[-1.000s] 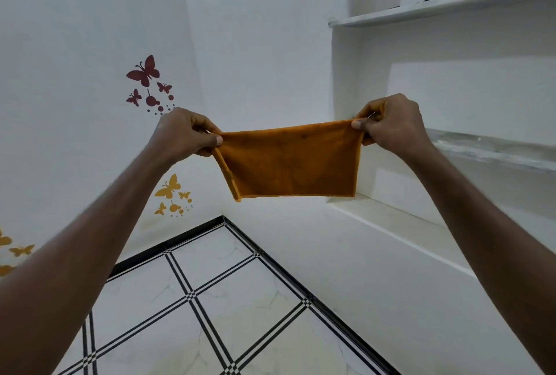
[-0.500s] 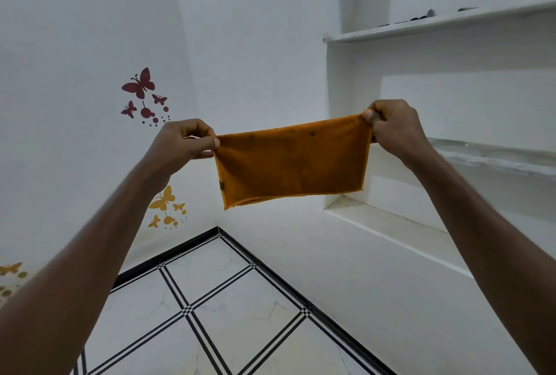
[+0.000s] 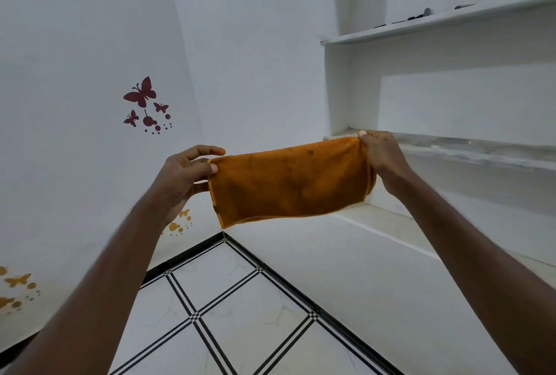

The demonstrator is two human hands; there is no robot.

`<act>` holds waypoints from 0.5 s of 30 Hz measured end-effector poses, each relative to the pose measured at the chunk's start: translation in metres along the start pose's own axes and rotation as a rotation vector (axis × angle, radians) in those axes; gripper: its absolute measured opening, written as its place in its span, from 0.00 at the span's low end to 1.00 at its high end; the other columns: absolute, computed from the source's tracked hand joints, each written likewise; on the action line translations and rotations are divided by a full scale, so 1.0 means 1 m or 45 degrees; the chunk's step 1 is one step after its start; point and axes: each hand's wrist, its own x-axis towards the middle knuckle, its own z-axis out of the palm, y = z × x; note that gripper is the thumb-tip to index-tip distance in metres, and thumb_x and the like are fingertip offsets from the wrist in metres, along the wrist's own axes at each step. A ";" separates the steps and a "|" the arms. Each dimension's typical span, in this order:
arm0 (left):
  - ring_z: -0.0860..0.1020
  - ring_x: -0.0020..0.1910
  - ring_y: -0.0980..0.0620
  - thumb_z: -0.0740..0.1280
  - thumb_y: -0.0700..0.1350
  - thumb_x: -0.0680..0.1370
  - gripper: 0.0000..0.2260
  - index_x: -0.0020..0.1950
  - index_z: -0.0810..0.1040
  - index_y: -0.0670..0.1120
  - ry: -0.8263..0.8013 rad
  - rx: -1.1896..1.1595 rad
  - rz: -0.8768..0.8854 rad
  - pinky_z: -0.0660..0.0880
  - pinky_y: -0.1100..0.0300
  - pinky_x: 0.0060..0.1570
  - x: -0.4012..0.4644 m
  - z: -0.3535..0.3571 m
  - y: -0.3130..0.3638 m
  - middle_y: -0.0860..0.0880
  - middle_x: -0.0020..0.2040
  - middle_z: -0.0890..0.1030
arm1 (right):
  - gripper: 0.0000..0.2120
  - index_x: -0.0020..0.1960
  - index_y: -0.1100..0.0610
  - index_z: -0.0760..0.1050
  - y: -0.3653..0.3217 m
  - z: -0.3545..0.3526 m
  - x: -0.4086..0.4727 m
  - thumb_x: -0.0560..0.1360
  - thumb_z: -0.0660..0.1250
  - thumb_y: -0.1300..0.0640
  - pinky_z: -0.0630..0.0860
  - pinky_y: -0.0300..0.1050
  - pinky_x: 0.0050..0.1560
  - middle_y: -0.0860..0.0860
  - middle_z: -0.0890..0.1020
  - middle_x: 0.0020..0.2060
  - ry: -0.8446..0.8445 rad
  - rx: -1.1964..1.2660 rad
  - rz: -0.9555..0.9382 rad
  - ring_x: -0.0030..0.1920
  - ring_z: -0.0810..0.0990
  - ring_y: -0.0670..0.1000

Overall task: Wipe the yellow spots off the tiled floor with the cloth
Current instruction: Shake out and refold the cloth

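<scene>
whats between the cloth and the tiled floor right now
Nothing: in the head view the orange microfibre cloth hangs in the air, held by the left hand and right hand, well above the white black-lined tiled floor.

White walls (image 3: 255, 44) meet in a corner; dark red butterfly decals (image 3: 144, 104) and yellow ones (image 3: 18, 284) on the left wall, white built-in shelves (image 3: 436, 23) in a recess on the right, white floor tiles (image 3: 240, 314) with black striped lines, black skirting (image 3: 180, 257); even soft light
</scene>
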 end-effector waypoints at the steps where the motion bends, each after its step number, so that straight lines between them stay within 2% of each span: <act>1: 0.79 0.48 0.48 0.66 0.37 0.79 0.09 0.56 0.82 0.46 0.009 -0.024 -0.014 0.78 0.55 0.45 0.002 0.002 0.001 0.47 0.46 0.81 | 0.21 0.37 0.54 0.67 -0.002 -0.001 -0.001 0.87 0.54 0.49 0.69 0.50 0.47 0.50 0.70 0.33 -0.041 0.020 0.011 0.37 0.71 0.50; 4: 0.78 0.50 0.47 0.66 0.38 0.79 0.07 0.51 0.83 0.45 0.132 -0.150 -0.073 0.76 0.55 0.45 0.009 0.013 0.006 0.48 0.48 0.81 | 0.21 0.39 0.54 0.72 -0.003 -0.006 -0.001 0.85 0.56 0.44 0.73 0.52 0.51 0.51 0.78 0.38 -0.248 0.053 -0.006 0.42 0.77 0.51; 7: 0.79 0.52 0.46 0.69 0.45 0.78 0.05 0.52 0.82 0.47 0.298 -0.238 -0.132 0.78 0.52 0.48 0.013 0.023 0.007 0.47 0.52 0.82 | 0.10 0.51 0.54 0.77 0.006 -0.013 0.003 0.82 0.66 0.48 0.77 0.49 0.51 0.52 0.82 0.48 -0.376 -0.011 -0.051 0.51 0.82 0.53; 9: 0.80 0.51 0.46 0.70 0.46 0.78 0.06 0.53 0.82 0.47 0.347 -0.287 -0.133 0.78 0.51 0.49 0.014 0.024 0.008 0.47 0.52 0.82 | 0.14 0.57 0.58 0.78 0.011 -0.019 0.008 0.79 0.70 0.49 0.80 0.52 0.53 0.54 0.83 0.52 -0.303 0.034 -0.057 0.54 0.83 0.56; 11: 0.81 0.50 0.47 0.70 0.45 0.78 0.06 0.53 0.81 0.45 0.370 -0.358 -0.115 0.79 0.53 0.48 0.015 0.025 0.006 0.47 0.50 0.82 | 0.17 0.59 0.59 0.79 0.014 -0.024 0.012 0.76 0.73 0.49 0.82 0.55 0.53 0.55 0.84 0.52 -0.180 0.129 -0.058 0.54 0.83 0.58; 15: 0.81 0.43 0.51 0.68 0.39 0.78 0.03 0.51 0.79 0.44 0.386 -0.505 -0.078 0.80 0.60 0.40 0.013 0.034 -0.001 0.48 0.43 0.82 | 0.19 0.61 0.57 0.79 0.013 -0.025 0.017 0.76 0.74 0.48 0.82 0.58 0.58 0.55 0.84 0.56 -0.058 0.193 -0.038 0.56 0.83 0.59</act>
